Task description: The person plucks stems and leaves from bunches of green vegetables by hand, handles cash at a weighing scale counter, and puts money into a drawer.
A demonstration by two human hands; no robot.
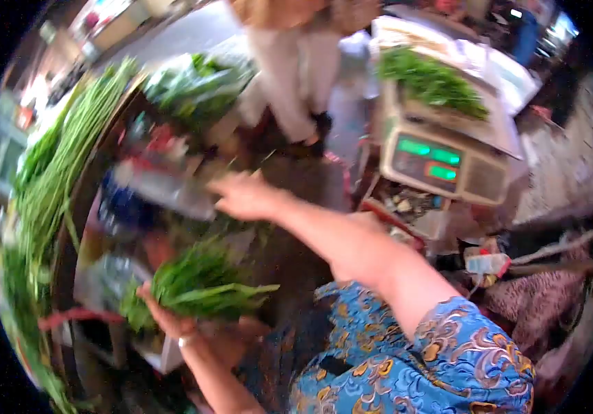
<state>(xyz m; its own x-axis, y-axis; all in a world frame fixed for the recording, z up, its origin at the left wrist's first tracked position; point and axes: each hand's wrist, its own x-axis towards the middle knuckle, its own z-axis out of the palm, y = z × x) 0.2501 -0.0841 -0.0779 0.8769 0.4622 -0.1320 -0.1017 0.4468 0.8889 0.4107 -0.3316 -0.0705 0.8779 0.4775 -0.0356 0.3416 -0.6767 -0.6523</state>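
Note:
A bunch of leafy greens [196, 279] with pale stems lies in my left hand [167, 319], whose fingers are closed around its underside. My right hand [245, 194] is stretched forward above the greens, blurred by motion. Its fingers look extended and apart, close to a clear plastic bag [162, 185]; whether they touch it is hard to see. Beyond the right arm, more leafy greens [434, 81] rest on the scale [445, 165], whose green digits are lit.
Long green stalks [79, 159] and other vegetables line the left side. Greens in plastic [200, 86] lie at the far side, near a standing person in light trousers [286, 76]. Below the scale is a tray of small items [410, 207].

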